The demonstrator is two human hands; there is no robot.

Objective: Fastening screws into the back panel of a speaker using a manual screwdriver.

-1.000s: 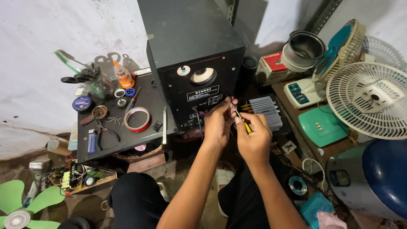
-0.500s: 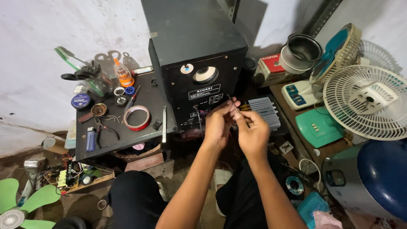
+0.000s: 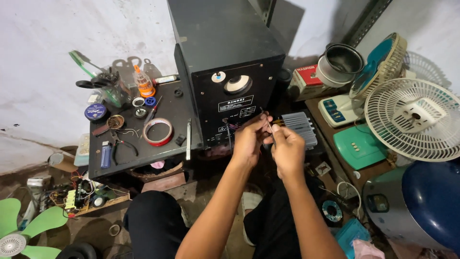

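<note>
A tall black speaker cabinet stands in front of me, its rear panel with a round port facing me. My left hand and my right hand meet just below that panel, fingers pinched on thin wires that come out of the cabinet. The hands touch each other. A ribbed grey heat sink lies right behind my right hand. I cannot tell whether a tool is in either hand.
A low dark table at left carries a red tape roll, pliers, scissors, a small orange bottle and solder reels. White fans, a metal pot and a blue drum crowd the right. A circuit board and green fan blade lie lower left.
Both hands have stayed at the cabinet's lower rear panel, shifting slightly while working the wires. The yellow-handled piece seen in my right hand a second ago no longer shows.
</note>
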